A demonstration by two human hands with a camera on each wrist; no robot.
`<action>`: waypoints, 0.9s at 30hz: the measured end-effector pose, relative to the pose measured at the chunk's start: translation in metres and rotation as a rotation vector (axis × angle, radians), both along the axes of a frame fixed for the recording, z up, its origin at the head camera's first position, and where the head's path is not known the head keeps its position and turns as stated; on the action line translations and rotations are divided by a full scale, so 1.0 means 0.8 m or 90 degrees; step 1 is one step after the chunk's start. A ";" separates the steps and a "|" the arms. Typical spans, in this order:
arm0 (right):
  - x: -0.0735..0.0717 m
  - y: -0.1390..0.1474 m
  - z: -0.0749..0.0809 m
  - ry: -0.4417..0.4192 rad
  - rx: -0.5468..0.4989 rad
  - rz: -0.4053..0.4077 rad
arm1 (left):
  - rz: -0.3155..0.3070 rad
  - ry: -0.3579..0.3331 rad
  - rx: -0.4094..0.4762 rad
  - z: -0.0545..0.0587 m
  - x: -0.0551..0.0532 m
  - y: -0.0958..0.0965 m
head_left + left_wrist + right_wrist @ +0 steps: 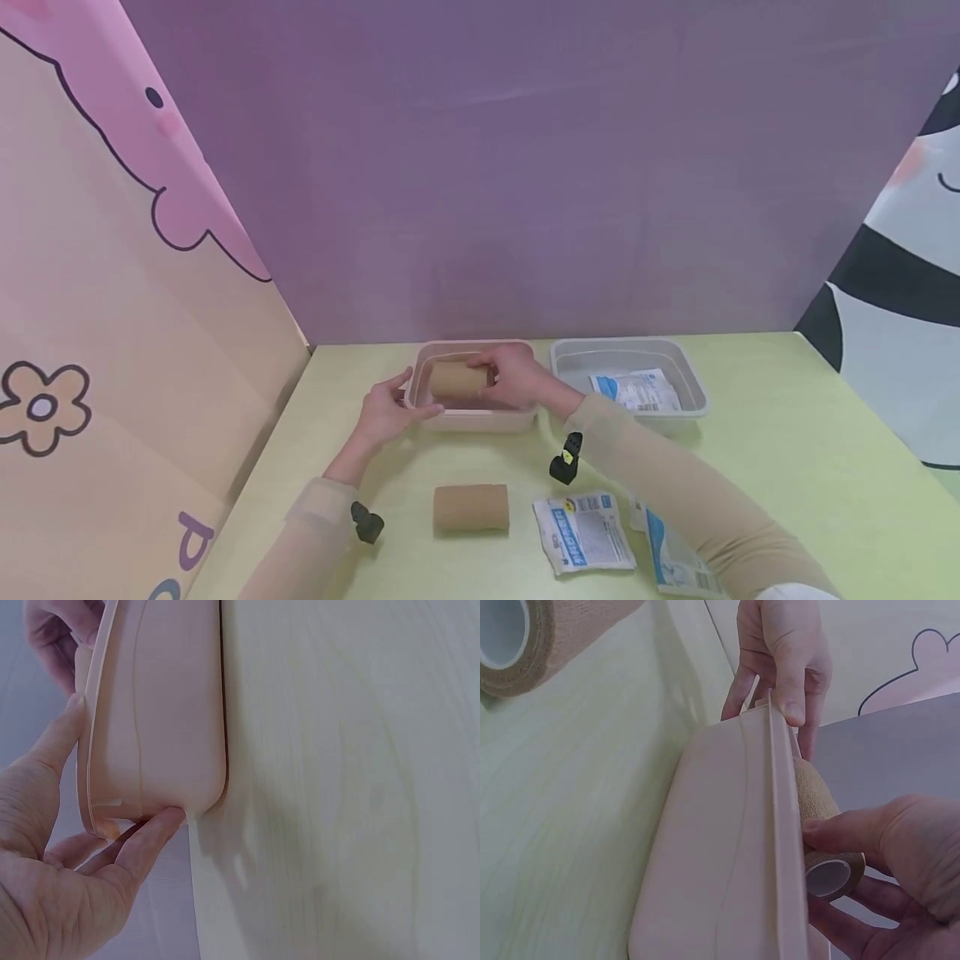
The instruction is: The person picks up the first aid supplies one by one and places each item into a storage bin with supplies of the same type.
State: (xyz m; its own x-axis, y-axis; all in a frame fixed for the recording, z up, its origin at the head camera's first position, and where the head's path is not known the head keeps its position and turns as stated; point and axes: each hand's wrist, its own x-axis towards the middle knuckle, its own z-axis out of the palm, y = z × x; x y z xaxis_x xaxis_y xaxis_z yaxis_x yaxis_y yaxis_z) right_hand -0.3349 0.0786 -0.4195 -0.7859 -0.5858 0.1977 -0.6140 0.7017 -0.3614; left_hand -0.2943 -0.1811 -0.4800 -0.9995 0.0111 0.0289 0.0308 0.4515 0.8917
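Note:
A tan bandage roll (454, 380) with a white core lies sideways within the pink plastic tray (480, 422). My right hand (519, 375) holds that roll at its right end, thumb on its side, as the right wrist view also shows. At the tray's left front corner, my left hand (386, 415) grips the rim and wall, its thumb over the rim and other fingers against the outer side. A second tan bandage roll (471, 508) rests on the table in front of the tray. The tray wall hides part of the held roll in both wrist views.
Right of the pink tray stands a grey-white tray (693, 392) holding a blue-and-white packet (647, 390). Another such packet (585, 533) lies on the light green table (795, 467), and further packets (675, 554) are partly under my right forearm. A purple panel (480, 183) rises behind.

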 end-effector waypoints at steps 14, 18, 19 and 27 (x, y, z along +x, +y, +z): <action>0.001 -0.011 -0.006 -0.039 0.021 0.007 | 0.002 0.009 0.002 0.002 0.002 0.001; 0.002 -0.015 -0.008 -0.047 0.032 0.003 | 0.005 0.007 0.000 0.005 0.003 0.002; 0.002 -0.016 -0.009 -0.051 0.029 0.006 | 0.006 0.007 0.000 0.006 0.003 0.003; 0.000 -0.018 -0.016 -0.068 0.001 0.024 | 0.004 0.006 0.007 0.007 0.004 0.003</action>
State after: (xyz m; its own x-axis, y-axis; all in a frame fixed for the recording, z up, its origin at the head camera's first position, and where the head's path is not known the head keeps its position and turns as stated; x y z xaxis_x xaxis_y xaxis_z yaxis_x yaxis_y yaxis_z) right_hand -0.3353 0.0642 -0.4320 -0.7801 -0.6152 0.1137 -0.5978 0.6794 -0.4255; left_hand -0.2911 -0.1786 -0.4748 -0.9992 0.0038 0.0388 0.0365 0.4420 0.8963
